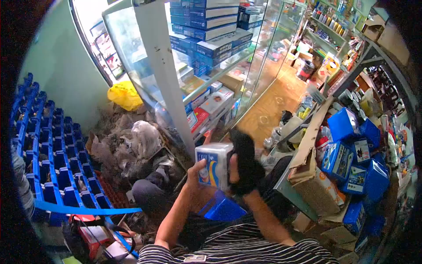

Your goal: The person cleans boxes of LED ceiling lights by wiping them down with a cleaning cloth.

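Note:
A white box with a blue, yellow and orange label (208, 169) is held up in front of the body. My left hand (195, 176) has its fingers and thumb around the box's left side. On the right side my right hand (241, 169) grips the same box, its thumb on the near face. A black cloth-like item (247, 160) covers much of that right hand; whether it is a glove I cannot tell. Below the hands, a blue box (225, 207) rests near my lap.
Blue bins (57, 163) line the left wall. A glass cabinet (162, 66) with stacked boxes stands ahead. An open carton (314, 182) and several blue boxes (337, 160) are at the right. Crumpled plastic (144, 138) and a yellow bag (125, 95) lie left of the cabinet.

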The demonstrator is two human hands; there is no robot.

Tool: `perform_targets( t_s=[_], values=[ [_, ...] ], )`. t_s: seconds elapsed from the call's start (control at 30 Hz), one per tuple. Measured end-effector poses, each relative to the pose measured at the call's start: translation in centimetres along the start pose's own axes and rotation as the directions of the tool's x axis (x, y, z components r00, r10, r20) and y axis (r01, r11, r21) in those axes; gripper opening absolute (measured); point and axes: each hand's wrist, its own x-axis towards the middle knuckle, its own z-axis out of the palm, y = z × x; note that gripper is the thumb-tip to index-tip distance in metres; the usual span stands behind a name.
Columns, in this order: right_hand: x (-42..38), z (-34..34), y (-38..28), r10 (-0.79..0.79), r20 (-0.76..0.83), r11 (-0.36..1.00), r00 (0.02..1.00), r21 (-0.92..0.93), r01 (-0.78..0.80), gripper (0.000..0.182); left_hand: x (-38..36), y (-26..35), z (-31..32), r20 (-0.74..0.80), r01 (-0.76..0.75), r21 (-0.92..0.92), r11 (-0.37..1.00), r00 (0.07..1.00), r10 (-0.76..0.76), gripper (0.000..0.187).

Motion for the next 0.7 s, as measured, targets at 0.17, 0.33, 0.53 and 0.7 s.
perform_targets(
  t_s=[0.17, 0.33, 0.53, 0.7],
  values=[
    [1.2, 0.2, -3.0, -0.337, 0.004, 0.936, 0.941, -0.102, 0.336, 0.05, 0.2, -2.1, -2.6, -0.289, 0.087, -0.158, 0.984, 0.948, -0.131, 0.073],
    [5.1, -0.3, -3.1, -0.421, -0.052, 0.906, 0.906, -0.065, 0.417, 0.056, 0.1, -2.1, -8.4, -0.012, -0.046, -0.151, 0.987, 0.999, 0.045, 0.067],
    [1.6, 3.3, 0.5, -0.281, -0.117, 0.955, 0.953, 0.06, 0.289, 0.052, 2.6, -0.8, -5.1, -0.281, -0.121, -0.293, 0.948, 0.959, 0.035, 0.058],
    [6.6, 0.0, -2.7, -0.41, 0.12, 0.897, 0.904, -0.125, 0.423, 0.058, 0.7, -1.6, -4.7, -0.191, 0.039, -0.288, 0.957, 0.977, -0.097, 0.068]
  ],
)
